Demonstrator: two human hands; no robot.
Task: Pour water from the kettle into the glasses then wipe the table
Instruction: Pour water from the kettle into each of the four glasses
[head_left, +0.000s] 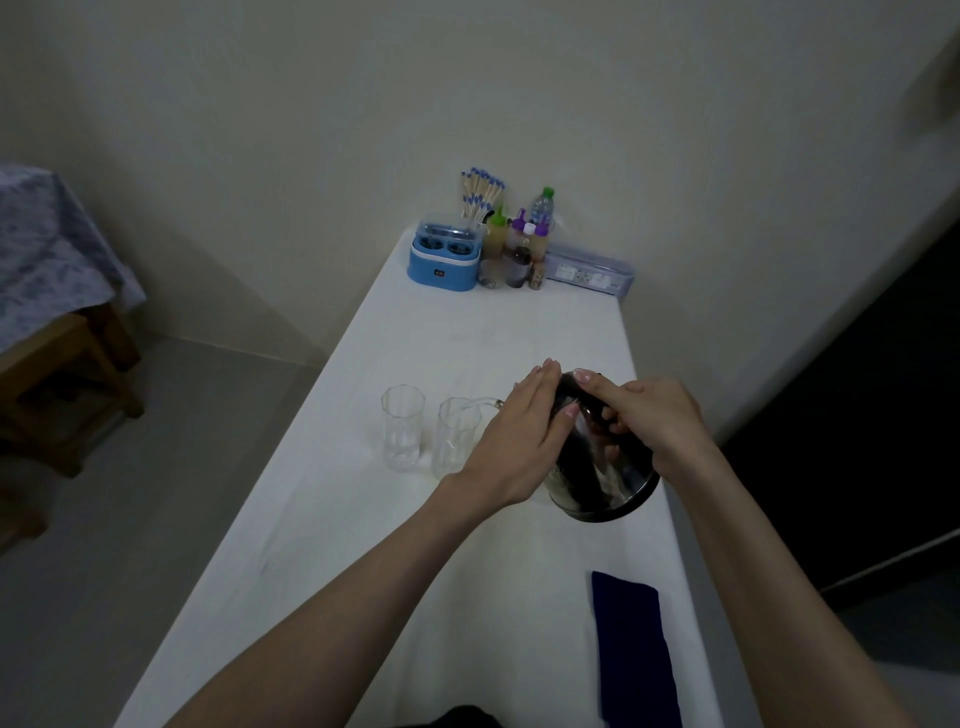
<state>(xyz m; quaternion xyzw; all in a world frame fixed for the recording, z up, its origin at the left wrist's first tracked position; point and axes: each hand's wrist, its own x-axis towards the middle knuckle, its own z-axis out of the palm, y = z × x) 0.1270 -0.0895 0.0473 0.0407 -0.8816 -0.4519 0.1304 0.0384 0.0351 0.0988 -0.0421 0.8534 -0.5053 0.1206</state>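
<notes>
A shiny steel kettle (608, 480) with a black handle is tilted to the left, its spout over the nearer of two clear glasses (457, 436). A second clear glass (402, 428) stands just left of it. My right hand (654, 421) grips the kettle's handle from above. My left hand (524, 431) lies flat against the kettle's lid and left side, fingers together. A dark blue cloth (631, 649) lies folded on the white table (441, 332) near its front right edge. Whether water flows is too faint to tell.
At the table's far end stand a blue appliance (444, 260), several sauce bottles (519, 249), a water bottle (541, 205), a bunch of blue-tipped sticks (480, 192) and a clear long box (589, 270). A wooden stool with patterned cloth (52, 322) is on the left. Walls close behind.
</notes>
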